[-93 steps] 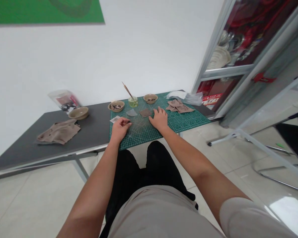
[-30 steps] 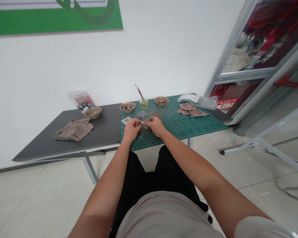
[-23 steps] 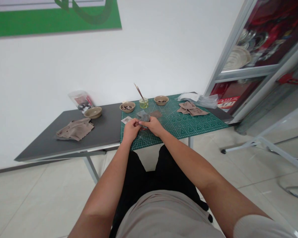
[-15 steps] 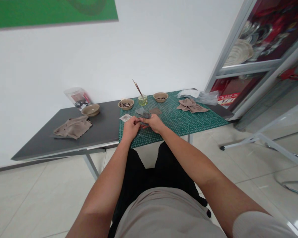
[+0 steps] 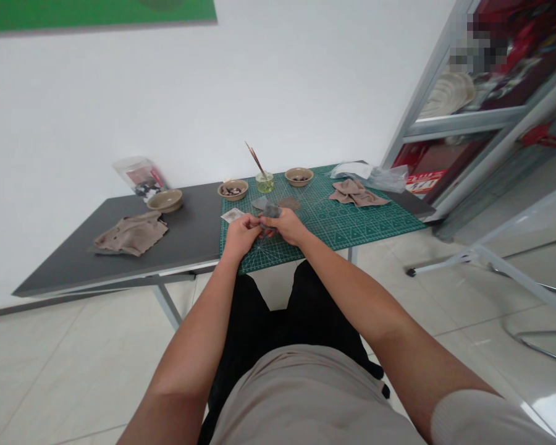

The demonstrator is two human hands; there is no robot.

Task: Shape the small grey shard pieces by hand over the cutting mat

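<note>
Over the front of the green cutting mat (image 5: 347,216), my two hands meet with their fingers touching. My right hand (image 5: 289,227) pinches a folded grey piece of sandpaper (image 5: 272,211), its thumb lying on top. Close against it, my left hand (image 5: 241,233) is closed, fingertips pressed together; whatever small thing they hold is hidden between the hands. Just behind the hands lie a grey square sheet (image 5: 260,203) and a brown square sheet (image 5: 289,203). A whitish square sheet (image 5: 232,215) rests at the mat's left edge.
Along the back stand a bowl of small dark pieces (image 5: 233,190), a glass jar of yellowish liquid with brushes (image 5: 264,182) and another bowl (image 5: 299,177). A brown cloth (image 5: 358,193) and plastic bag (image 5: 389,178) lie right; another cloth (image 5: 132,235), bowl (image 5: 165,201) and clear container (image 5: 139,176) left.
Both hands stay together at nearly the same spot. My left fingers have shifted slightly against the right hand, and the grey sandpaper has turned a little. The whole view has tilted slightly.
</note>
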